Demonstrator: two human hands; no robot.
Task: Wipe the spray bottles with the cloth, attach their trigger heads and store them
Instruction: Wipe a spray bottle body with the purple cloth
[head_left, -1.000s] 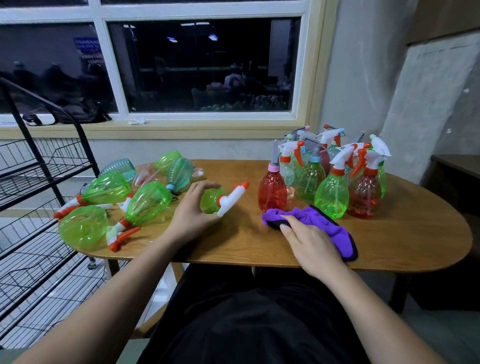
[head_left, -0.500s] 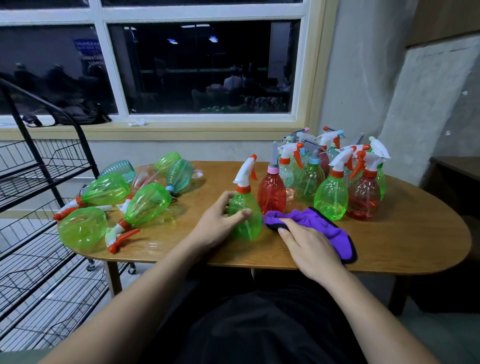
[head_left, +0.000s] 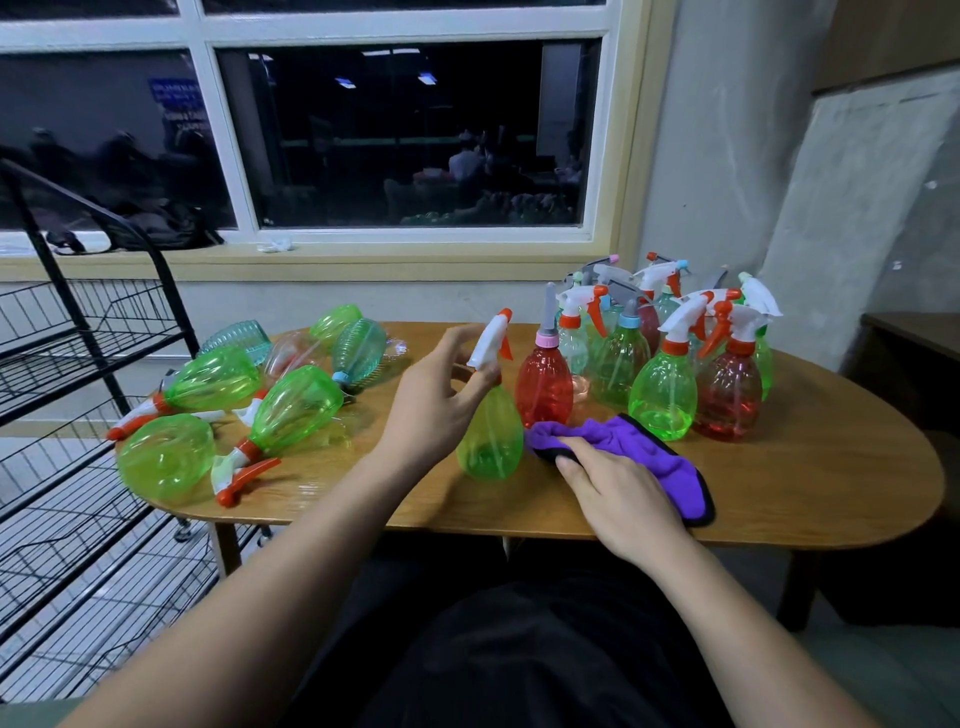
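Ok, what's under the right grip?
The purple cloth, lying on the table beside the green bottle that the left grip holds. The right grip covers the cloth's near corner; whether its fingers clutch it cannot be seen.

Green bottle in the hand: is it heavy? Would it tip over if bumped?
Probably light: the green bottle looks see-through and empty, and the left hand holds it just by its neck. Likely tippy too: it is tall, with a trigger head on top.
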